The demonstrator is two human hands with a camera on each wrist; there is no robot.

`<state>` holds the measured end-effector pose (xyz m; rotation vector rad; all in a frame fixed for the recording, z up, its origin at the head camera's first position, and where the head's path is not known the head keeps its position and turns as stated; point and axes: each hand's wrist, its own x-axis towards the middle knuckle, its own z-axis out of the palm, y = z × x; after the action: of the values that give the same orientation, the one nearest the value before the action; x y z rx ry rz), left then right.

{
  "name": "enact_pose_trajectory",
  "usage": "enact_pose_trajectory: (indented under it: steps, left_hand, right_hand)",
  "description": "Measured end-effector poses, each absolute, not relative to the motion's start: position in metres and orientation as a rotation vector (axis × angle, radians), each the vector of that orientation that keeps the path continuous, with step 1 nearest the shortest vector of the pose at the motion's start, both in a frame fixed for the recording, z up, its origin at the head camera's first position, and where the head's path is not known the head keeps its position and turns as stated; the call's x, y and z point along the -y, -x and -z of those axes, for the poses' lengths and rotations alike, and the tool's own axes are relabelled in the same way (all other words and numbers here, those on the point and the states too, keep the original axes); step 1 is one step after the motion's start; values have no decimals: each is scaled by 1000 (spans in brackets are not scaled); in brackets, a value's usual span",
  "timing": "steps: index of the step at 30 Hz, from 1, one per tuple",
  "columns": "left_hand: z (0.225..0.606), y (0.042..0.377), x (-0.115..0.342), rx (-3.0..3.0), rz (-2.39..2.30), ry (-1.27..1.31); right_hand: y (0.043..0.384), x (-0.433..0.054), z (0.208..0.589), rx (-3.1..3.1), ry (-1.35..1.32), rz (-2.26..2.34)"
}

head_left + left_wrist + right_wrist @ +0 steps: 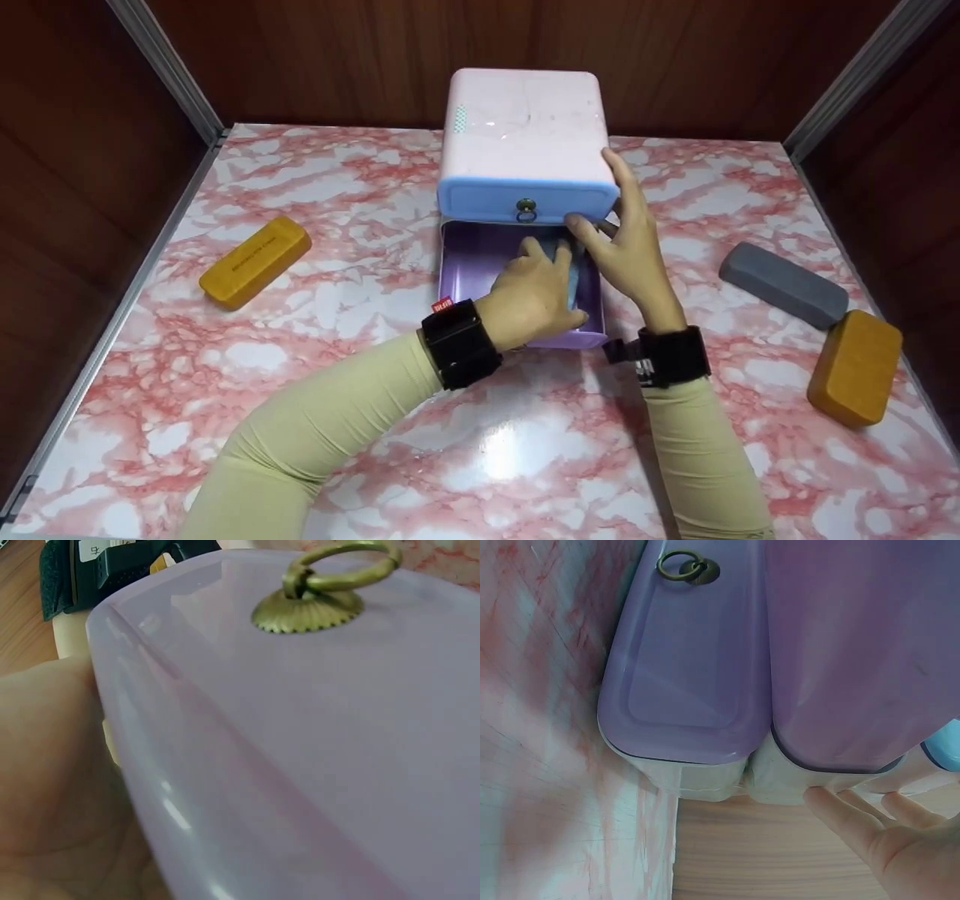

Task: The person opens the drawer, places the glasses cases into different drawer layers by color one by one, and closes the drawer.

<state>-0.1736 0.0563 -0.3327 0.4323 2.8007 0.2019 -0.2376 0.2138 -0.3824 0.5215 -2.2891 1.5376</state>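
A small pink chest of drawers (529, 124) stands at the back, its blue top drawer (480, 199) closed and its purple drawer (469, 262) pulled out below. Inside that drawer, my left hand (529, 296) reaches down with bent fingers and thumb about a blue case (573, 281), which the hand partly hides. The drawer's front with a brass ring pull (352, 566) fills the left wrist view. My right hand (634, 251) rests on the chest's right side, thumb at the blue drawer's lower corner. In the right wrist view, its fingertips touch the chest's pale side wall.
At the left lies a mustard glasses case (255, 262) with printed lettering. A grey case (784, 283) and another mustard case (855, 367) lie together at the right. Beneath the pulled-out drawer is a closed purple drawer (686, 667). Dark wood panels (337, 60) enclose the marbled table (360, 300).
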Motion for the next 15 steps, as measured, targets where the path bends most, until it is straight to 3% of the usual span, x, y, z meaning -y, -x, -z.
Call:
enact_pose_trajectory:
  steps: [15]
  left_hand:
    - [334, 171, -61, -2825, -272, -452]
  right_hand:
    - [238, -214, 382, 2293, -515, -1540]
